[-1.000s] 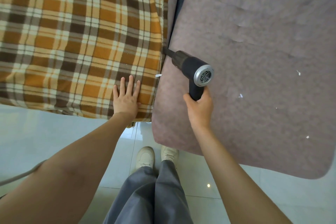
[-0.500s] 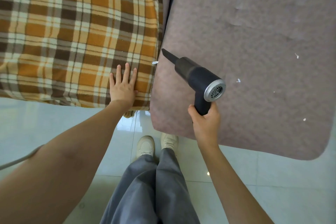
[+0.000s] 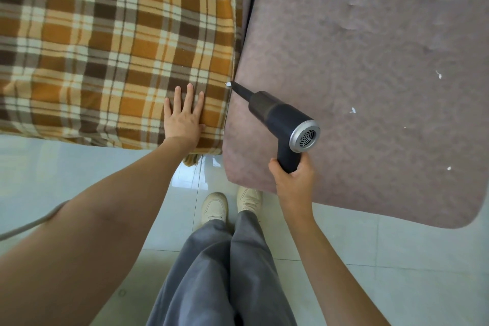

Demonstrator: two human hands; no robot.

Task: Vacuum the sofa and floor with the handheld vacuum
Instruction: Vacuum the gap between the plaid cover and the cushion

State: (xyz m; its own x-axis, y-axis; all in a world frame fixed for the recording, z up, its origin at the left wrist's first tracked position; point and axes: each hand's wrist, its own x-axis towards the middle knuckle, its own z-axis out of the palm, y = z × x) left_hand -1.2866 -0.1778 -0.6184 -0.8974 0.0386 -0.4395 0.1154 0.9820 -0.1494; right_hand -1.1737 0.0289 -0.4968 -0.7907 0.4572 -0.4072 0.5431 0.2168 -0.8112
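Glossy pale tile floor, thin grout lines, soft daylight reflections. Orange-brown plaid blanket over left seat cushion. Mauve-grey upholstered cushion on right, dark narrow gap between them.

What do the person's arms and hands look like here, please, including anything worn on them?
Both forearms are bare, with no sleeves in view. The left hand and the right hand wear no gloves, and no rings, watch or bracelets show.
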